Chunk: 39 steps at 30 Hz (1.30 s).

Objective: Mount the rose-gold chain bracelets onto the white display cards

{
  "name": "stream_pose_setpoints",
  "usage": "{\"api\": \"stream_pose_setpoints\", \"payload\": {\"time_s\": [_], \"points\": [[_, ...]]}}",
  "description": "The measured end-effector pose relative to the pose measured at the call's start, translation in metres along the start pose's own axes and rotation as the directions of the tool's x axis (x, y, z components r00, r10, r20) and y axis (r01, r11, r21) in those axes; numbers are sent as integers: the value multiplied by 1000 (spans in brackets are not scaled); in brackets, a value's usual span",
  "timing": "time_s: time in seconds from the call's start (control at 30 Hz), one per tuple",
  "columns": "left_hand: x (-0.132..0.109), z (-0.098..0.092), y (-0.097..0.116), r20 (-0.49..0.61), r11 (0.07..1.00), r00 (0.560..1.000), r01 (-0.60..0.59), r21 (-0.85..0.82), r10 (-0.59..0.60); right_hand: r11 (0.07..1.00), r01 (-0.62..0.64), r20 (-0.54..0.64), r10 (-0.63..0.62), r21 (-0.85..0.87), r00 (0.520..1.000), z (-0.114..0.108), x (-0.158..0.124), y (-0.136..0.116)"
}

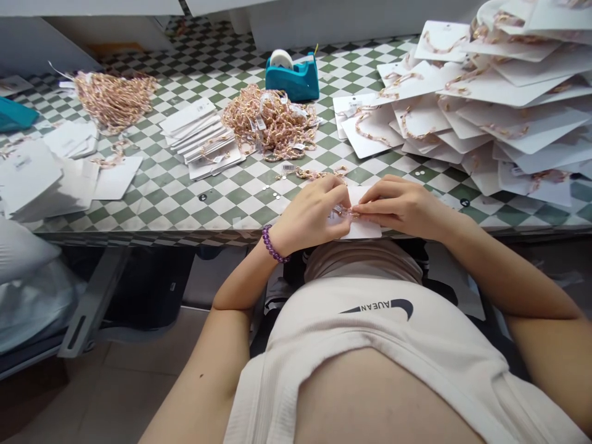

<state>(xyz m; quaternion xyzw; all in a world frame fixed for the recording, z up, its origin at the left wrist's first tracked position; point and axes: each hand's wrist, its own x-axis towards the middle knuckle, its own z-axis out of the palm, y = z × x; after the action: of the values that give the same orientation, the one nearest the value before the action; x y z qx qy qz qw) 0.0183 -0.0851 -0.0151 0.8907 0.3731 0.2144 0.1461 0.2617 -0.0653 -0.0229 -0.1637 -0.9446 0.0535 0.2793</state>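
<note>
Both hands meet over a white card [365, 229] lying at the near edge of the green-and-white checked table [194, 203]. My left hand [311, 216], with a purple bead bracelet on its wrist, pinches a thin gold-and-pink chain [345, 212] against the card. From the right, my right hand [400, 206] comes in with its fingers pressed together on the same chain. Most of the chain is hidden under the fingers. Just beyond the hands another loose chain [314, 174] lies on the table.
A heap of chains [272, 123] sits mid-table beside a fanned stack of blank cards [198, 139]. A teal tape dispenser [292, 77] stands behind. Carded chains are piled at right [485, 105]. Another chain heap [113, 98] and more cards [50, 176] lie left.
</note>
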Motion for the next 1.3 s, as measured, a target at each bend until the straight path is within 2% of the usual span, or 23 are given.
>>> {"api": "stream_pose_setpoints", "payload": {"time_s": [0.07,0.13,0.3,0.4,0.63,0.73,0.87,1.0,1.1,1.3], "points": [[-3,-3,-6,10,998,999,-49,-31,49,1000,-4,-2,4,22,1000,0,1,0],[-7,-12,-12,15,999,999,-47,-25,47,999,-17,3,17,42,1000,0,2,0],[-14,-33,-9,-48,956,978,210,206,-205,995,-59,16,57,79,998,1,3,-1],[-12,-31,-2,-38,943,976,219,249,-217,994,-65,21,64,86,998,1,2,-1],[-3,-13,-6,-50,980,990,137,144,-131,995,-66,14,65,75,998,2,2,-2],[-2,-12,-7,-107,992,986,125,-2,-124,997,-36,2,36,66,999,1,2,-1],[-5,-13,-12,-131,962,974,150,-227,-183,997,-38,9,37,63,999,1,2,0],[-13,-22,-24,-32,943,983,166,-289,-183,998,-39,13,38,56,999,1,2,0],[-21,-34,-30,32,951,980,196,-240,-194,999,-18,5,18,50,1000,1,3,-1],[-31,-61,-19,70,976,985,167,-138,-159,998,-19,0,19,56,1000,-2,4,-2]]}}
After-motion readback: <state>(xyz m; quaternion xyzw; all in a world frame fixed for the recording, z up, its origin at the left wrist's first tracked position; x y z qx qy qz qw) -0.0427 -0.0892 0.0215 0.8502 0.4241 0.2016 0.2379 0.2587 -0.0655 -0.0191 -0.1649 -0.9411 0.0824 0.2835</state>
